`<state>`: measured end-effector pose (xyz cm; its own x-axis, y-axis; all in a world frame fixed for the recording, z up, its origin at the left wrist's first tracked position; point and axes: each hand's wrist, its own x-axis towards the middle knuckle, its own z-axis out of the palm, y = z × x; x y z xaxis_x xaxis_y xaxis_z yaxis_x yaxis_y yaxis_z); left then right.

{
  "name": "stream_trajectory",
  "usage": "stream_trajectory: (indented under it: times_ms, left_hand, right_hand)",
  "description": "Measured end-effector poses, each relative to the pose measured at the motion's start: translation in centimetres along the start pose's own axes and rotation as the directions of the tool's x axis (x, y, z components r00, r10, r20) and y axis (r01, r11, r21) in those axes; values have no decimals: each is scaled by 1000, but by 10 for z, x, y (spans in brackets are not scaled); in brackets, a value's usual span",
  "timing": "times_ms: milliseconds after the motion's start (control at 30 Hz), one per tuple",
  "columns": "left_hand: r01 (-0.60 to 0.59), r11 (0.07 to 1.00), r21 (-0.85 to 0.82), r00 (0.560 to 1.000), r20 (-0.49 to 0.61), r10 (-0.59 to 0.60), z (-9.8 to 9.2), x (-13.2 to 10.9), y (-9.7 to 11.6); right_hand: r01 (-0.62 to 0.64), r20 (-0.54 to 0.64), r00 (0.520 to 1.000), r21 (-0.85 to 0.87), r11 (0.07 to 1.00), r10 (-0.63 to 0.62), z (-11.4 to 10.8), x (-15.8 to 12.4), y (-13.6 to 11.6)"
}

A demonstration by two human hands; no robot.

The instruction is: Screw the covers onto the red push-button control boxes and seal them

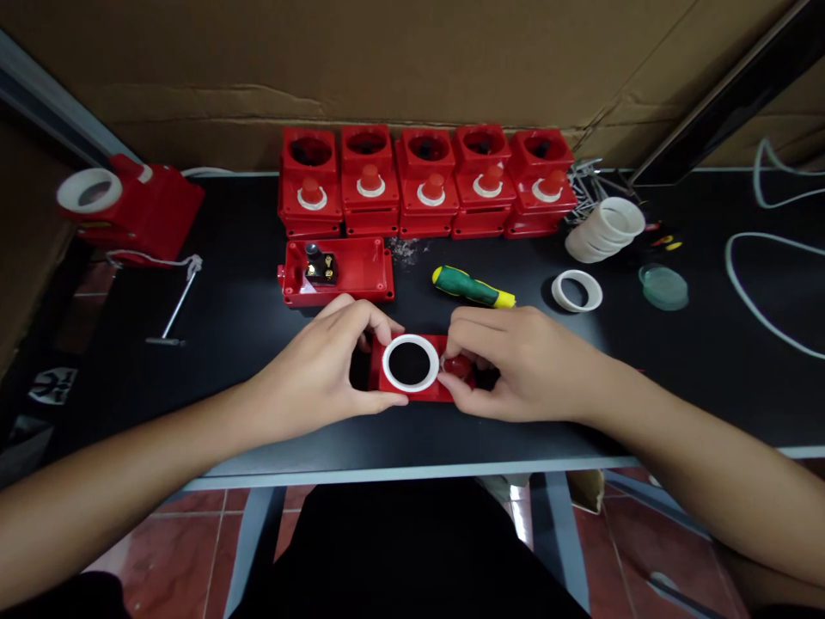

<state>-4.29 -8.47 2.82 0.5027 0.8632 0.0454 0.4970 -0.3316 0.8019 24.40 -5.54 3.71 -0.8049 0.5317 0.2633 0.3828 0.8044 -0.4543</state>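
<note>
On the near part of the table lies a red plastic cover (436,394) with a white ring (388,364) around its round black opening. My left hand (315,361) grips the cover's left end, thumb along the near edge and fingers at the far edge. At the other end, the fingers of my right hand (528,365) are closed around a red dome-shaped knob (457,367), which they partly hide. Just beyond my left hand sits an open red box (361,271) with a small black switch block (320,268) inside. A green and yellow screwdriver handle (473,286) lies beyond my right hand.
Several assembled red boxes (429,211) line the back. At left stand another red box (161,211) and a T-handled tool (177,305). To the right are stacked white rings (596,236), a loose ring (559,295), clear discs (665,288), screws (589,185) and a white cable (766,322).
</note>
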Motion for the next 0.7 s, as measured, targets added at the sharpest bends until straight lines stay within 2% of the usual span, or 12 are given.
stream_trajectory:
  times_ms: [300,700]
  left_hand:
    - [22,1000,7,1000,4,-22,-4,3,0]
    - [11,1000,16,1000,1,-11,-4,4,0]
  right_hand:
    - [-5,-38,999,-111,994,1,4,-3,-3]
    - [-12,-66,998,-145,989,2,6,0,-7]
